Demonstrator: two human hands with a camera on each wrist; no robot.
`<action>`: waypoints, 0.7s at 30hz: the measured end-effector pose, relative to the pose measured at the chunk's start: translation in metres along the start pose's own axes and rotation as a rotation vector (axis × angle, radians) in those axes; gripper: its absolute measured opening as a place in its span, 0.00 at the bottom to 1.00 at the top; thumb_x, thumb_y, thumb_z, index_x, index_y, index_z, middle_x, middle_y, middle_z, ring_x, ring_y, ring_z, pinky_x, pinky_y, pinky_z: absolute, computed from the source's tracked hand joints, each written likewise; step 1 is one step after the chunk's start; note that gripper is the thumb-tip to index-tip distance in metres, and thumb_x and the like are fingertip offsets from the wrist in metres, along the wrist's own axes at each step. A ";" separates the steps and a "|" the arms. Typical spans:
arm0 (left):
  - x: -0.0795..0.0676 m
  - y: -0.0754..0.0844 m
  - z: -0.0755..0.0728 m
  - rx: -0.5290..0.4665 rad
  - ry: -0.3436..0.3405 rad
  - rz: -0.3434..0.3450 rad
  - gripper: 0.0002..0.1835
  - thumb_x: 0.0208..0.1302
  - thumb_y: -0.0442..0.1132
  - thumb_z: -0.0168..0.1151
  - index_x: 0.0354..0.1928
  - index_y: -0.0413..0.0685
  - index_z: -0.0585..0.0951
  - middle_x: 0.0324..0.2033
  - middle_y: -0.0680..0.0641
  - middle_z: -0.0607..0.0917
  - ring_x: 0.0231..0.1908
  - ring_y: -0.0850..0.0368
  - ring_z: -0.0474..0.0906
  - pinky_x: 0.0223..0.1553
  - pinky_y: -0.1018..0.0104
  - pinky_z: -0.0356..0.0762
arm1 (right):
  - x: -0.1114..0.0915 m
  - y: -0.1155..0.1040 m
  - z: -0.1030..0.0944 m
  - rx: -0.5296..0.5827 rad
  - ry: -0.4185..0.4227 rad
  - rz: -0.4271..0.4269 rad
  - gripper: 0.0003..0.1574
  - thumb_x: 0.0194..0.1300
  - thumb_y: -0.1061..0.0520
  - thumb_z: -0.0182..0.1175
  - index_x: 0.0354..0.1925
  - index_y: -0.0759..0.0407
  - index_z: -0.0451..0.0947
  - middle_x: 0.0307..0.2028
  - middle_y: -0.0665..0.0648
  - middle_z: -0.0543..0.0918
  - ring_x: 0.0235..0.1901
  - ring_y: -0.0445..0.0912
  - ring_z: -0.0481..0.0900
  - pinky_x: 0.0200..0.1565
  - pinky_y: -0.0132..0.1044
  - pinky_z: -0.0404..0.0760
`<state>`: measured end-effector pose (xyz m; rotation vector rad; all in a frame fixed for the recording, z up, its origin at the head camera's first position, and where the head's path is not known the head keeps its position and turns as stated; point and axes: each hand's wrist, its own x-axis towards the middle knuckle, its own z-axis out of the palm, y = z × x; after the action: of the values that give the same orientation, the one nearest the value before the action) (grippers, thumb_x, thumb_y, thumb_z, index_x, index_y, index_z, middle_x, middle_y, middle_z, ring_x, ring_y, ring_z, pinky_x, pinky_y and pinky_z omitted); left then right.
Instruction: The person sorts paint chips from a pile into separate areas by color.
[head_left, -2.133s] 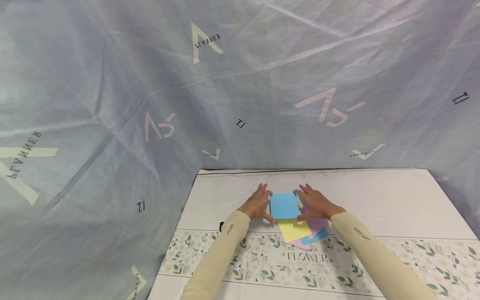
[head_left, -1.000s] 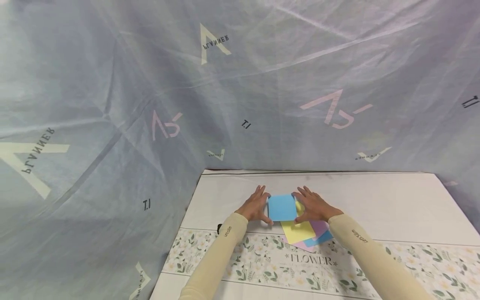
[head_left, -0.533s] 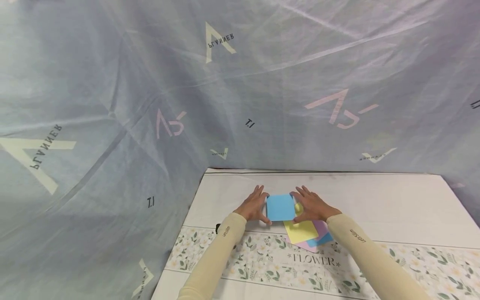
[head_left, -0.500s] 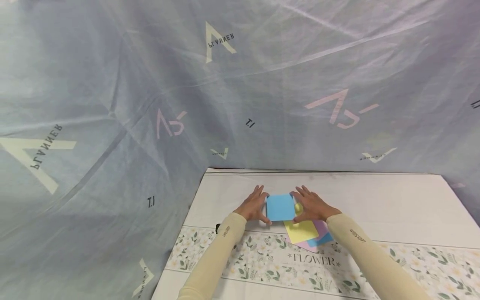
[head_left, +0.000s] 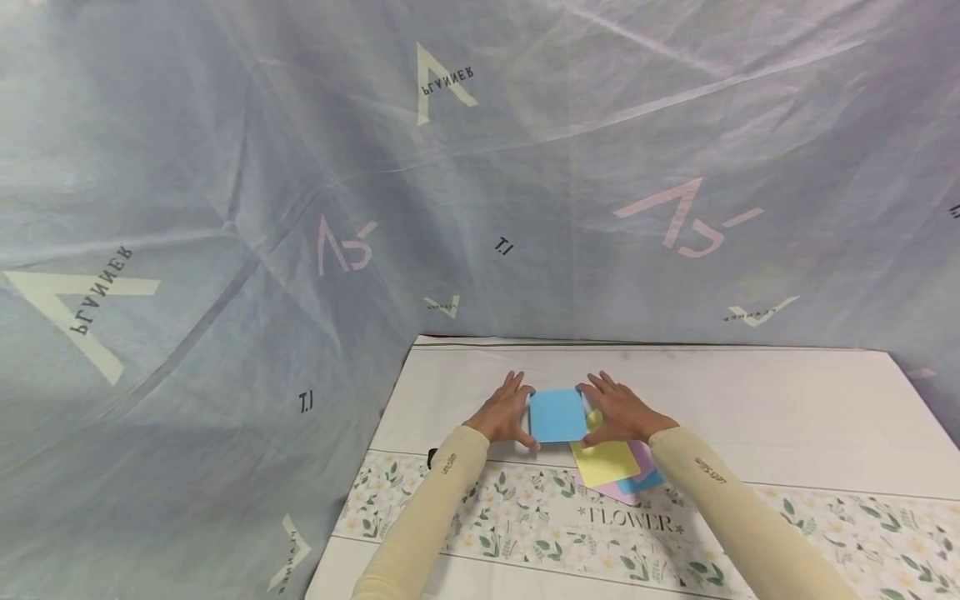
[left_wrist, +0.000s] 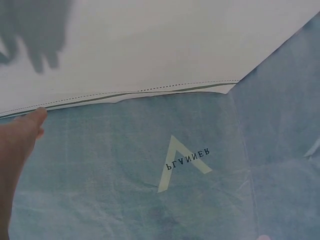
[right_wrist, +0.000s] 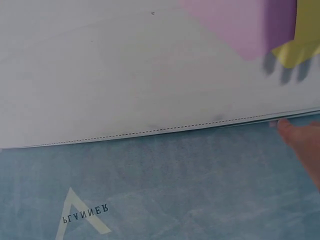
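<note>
"Well, where is the blue square [head_left: 557,415]?"

"Over the table [head_left: 765,417], held at both side edges."

"Held how?"

"The left hand [head_left: 504,413] grips its left edge, thumb at the near corner, forefinger at the far one; the right hand [head_left: 624,413] grips the right edge likewise."

"What lies closest?"

"A yellow sheet [head_left: 607,465], overlapping a pink sheet [head_left: 643,457], partly hidden by the right hand."
</note>
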<state>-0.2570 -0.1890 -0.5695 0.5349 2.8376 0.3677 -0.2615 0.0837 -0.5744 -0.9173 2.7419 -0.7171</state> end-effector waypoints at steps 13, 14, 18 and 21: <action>-0.006 -0.007 -0.001 -0.021 -0.007 0.000 0.60 0.36 0.59 0.84 0.73 0.51 0.64 0.79 0.42 0.48 0.79 0.48 0.37 0.76 0.51 0.49 | 0.006 -0.003 0.007 -0.028 -0.004 -0.012 0.68 0.45 0.35 0.77 0.73 0.64 0.59 0.73 0.76 0.54 0.74 0.72 0.47 0.68 0.72 0.52; -0.007 -0.007 -0.001 -0.022 -0.008 -0.001 0.60 0.35 0.59 0.84 0.73 0.51 0.64 0.79 0.42 0.48 0.79 0.48 0.36 0.76 0.51 0.49 | 0.006 -0.003 0.007 -0.028 -0.004 -0.012 0.68 0.45 0.35 0.77 0.73 0.64 0.59 0.74 0.76 0.54 0.74 0.72 0.47 0.68 0.72 0.52; -0.008 -0.010 -0.001 -0.025 -0.009 -0.012 0.61 0.35 0.59 0.84 0.73 0.51 0.64 0.79 0.41 0.47 0.79 0.48 0.36 0.76 0.51 0.49 | 0.008 -0.004 0.009 -0.025 -0.008 -0.014 0.68 0.45 0.34 0.77 0.73 0.64 0.59 0.74 0.75 0.53 0.74 0.72 0.46 0.68 0.71 0.52; -0.009 -0.011 -0.001 -0.022 -0.014 -0.020 0.61 0.35 0.59 0.84 0.73 0.51 0.63 0.79 0.41 0.47 0.79 0.48 0.36 0.76 0.51 0.48 | 0.010 -0.006 0.011 -0.028 -0.024 -0.006 0.68 0.46 0.35 0.77 0.74 0.63 0.58 0.74 0.75 0.52 0.74 0.71 0.46 0.69 0.71 0.51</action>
<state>-0.2523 -0.2028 -0.5700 0.5020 2.8204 0.3890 -0.2630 0.0691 -0.5805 -0.9340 2.7362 -0.6662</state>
